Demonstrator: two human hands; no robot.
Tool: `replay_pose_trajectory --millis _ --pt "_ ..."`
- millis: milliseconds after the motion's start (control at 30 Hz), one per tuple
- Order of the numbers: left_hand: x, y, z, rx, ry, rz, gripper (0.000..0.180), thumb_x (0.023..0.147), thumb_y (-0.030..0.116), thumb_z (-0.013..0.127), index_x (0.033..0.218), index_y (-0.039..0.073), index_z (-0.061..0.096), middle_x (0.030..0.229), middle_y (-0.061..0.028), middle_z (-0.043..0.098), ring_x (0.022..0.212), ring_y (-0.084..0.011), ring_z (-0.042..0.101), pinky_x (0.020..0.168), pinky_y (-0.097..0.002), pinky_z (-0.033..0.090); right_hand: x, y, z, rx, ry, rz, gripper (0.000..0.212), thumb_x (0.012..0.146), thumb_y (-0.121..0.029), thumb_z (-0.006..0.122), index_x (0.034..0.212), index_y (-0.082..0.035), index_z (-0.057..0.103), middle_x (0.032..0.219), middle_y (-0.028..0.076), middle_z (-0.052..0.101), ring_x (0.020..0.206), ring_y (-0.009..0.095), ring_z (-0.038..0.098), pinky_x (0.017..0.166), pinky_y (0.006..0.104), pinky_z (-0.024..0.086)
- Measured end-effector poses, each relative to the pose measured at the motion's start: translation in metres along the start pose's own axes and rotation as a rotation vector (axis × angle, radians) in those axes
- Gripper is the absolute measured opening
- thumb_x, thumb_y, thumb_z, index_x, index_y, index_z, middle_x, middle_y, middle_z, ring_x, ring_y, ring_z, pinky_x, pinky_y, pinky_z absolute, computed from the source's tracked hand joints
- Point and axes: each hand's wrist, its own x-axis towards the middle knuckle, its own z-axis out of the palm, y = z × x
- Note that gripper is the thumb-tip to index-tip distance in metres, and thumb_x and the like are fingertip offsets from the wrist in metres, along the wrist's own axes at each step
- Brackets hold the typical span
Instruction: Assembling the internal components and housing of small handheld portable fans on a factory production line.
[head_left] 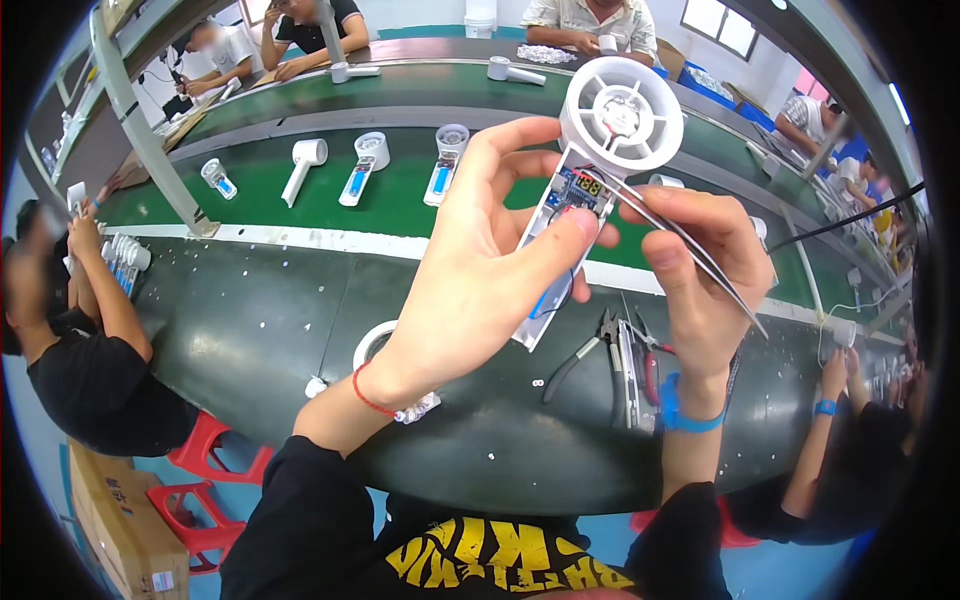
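Observation:
My left hand (480,270) holds up a white hand-held fan (610,130) by its open handle, thumb pressed near the exposed circuit board (578,190) with a small lit display. My right hand (705,270) grips metal tweezers (680,245), whose tips touch the board just below the round fan head. A blue battery shows low in the open handle. Both hands are raised above the dark workbench (270,320).
Pliers and cutters (625,365) lie on the bench under my right hand, and a white ring part (372,345) under my left. Several open fan units (357,170) ride the green conveyor (260,200). Other workers sit left, right and across. Red stools (205,470) and a cardboard box (120,530) stand at lower left.

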Motion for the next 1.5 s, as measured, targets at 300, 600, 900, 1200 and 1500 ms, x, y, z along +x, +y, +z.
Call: replay_pose_trajectory --millis 300,600,900,1200,1500 --pt "-0.006 0.003 0.007 0.012 -0.024 -0.079 0.058 0.088 0.004 0.061 0.137 -0.002 0.030 0.122 -0.0163 0.047 0.095 -0.0217 0.063 0.057 -0.0280 0.053 0.004 -0.001 -0.023 0.007 -0.166 -0.021 0.027 0.087 -0.015 0.068 0.104 0.005 0.060 0.099 0.017 0.064 0.088 0.022 0.064 0.079 0.0310 0.050" --pt "-0.010 0.000 0.011 0.038 -0.022 -0.072 0.058 0.088 0.002 0.060 0.137 -0.002 0.030 0.123 -0.0153 0.046 0.096 -0.0213 0.062 0.058 -0.0278 0.054 0.006 0.002 -0.026 -0.046 -0.206 -0.118 0.020 0.079 -0.005 0.071 0.097 0.004 0.065 0.092 0.016 0.067 0.084 0.022 0.065 0.076 0.0308 0.049" --pt "-0.011 -0.004 0.015 0.075 0.008 -0.049 0.058 0.088 0.002 0.059 0.138 -0.002 0.029 0.124 -0.0149 0.044 0.097 -0.0214 0.061 0.059 -0.0263 0.053 -0.002 -0.003 -0.013 0.043 -0.044 0.078 0.018 0.090 -0.013 0.063 0.097 0.004 0.064 0.089 0.014 0.067 0.080 0.017 0.064 0.074 0.0282 0.049" --pt "-0.012 -0.039 0.014 0.437 0.111 0.249 0.057 0.088 -0.003 0.055 0.138 -0.004 0.027 0.123 -0.0155 0.043 0.093 -0.0162 0.060 0.058 -0.0223 0.050 -0.013 0.027 0.009 0.617 0.181 0.481 0.020 0.095 -0.018 0.058 0.093 0.002 0.061 0.079 0.009 0.065 0.072 0.014 0.064 0.075 0.0284 0.053" --pt "0.039 -0.107 -0.033 0.348 0.193 -0.193 0.073 0.073 0.005 0.076 0.132 -0.004 0.033 0.121 -0.0175 0.048 0.066 -0.0151 0.060 0.053 -0.0261 0.049 -0.006 0.063 -0.026 -0.100 0.065 0.370 0.020 0.092 -0.019 0.061 0.089 0.001 0.062 0.080 0.006 0.067 0.077 0.010 0.063 0.072 0.0239 0.050"
